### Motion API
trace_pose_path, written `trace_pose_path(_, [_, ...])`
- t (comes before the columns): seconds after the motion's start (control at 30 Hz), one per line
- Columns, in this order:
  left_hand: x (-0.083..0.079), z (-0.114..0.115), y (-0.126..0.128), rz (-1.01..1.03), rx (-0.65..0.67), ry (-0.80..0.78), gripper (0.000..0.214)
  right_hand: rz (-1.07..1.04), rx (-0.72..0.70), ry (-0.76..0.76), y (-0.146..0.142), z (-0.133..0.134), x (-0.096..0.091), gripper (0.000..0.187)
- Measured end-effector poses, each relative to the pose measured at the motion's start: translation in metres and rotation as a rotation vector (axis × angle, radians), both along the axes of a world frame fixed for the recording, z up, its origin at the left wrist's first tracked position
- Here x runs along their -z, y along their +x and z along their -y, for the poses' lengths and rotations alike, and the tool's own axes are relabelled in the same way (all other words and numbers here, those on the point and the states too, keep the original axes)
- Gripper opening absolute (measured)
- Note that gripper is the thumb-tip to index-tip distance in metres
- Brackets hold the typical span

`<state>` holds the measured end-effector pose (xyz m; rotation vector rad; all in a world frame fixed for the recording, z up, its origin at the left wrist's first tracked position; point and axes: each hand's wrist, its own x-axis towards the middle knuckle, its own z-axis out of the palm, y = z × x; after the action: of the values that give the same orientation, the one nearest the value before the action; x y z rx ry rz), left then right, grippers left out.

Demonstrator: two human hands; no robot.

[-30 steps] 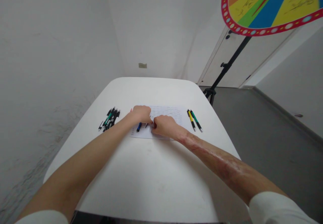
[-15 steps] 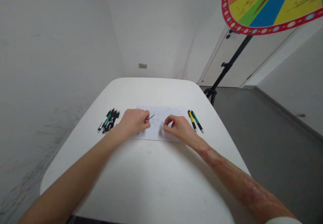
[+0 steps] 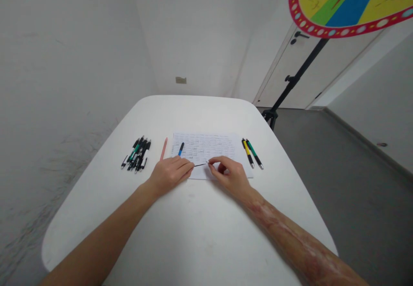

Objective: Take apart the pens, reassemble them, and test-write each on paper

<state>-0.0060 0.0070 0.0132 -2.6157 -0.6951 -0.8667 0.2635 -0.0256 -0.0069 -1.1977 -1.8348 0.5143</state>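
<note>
A thin dark pen refill (image 3: 200,164) stretches between my two hands, just above the near edge of a written sheet of paper (image 3: 209,146). My left hand (image 3: 169,173) pinches its left end, fingers closed. The right end is pinched by my right hand (image 3: 229,175) between thumb and forefinger. A blue pen part (image 3: 181,149) lies on the sheet's left side, and an orange pen barrel (image 3: 164,148) lies just left of the sheet.
A pile of several black and green pens (image 3: 136,153) lies at the left of the white table (image 3: 193,234). A yellow pen (image 3: 247,152) and a green pen (image 3: 254,153) lie right of the sheet. A colourful wheel (image 3: 351,2) stands on a black tripod (image 3: 290,84) at right.
Both hands have drawn back toward me off the sheet, uncovering the blue part and the orange barrel. The thin refill, earlier in the left hand alone, is now held at both ends.
</note>
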Motion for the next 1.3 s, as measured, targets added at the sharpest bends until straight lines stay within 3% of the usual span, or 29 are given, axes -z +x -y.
trace_pose_path(0.43, [0.0002, 0.0012, -0.0025, -0.035, -0.024, 0.006, 0.015, -0.055, -0.086, 0.080, 0.0021, 0.0005, -0.0019, 0.016])
trace_pose_path(0.77, [0.0062, 0.0028, 0.0022, -0.037, 0.030, -0.003, 0.017, -0.004, -0.201, 0.039, -0.0003, 0.0011, -0.0022, 0.018])
trace_pose_path(1.1, [0.0075, 0.0053, 0.0034, 0.055, 0.032, -0.038, 0.017, -0.055, -0.143, -0.017, 0.0013, 0.0038, -0.0076, 0.015])
trace_pose_path(1.3, [0.0050, 0.0076, 0.0068, 0.102, 0.025, 0.030, 0.012, -0.168, -0.096, -0.037, 0.0017, -0.0008, -0.0062, 0.015])
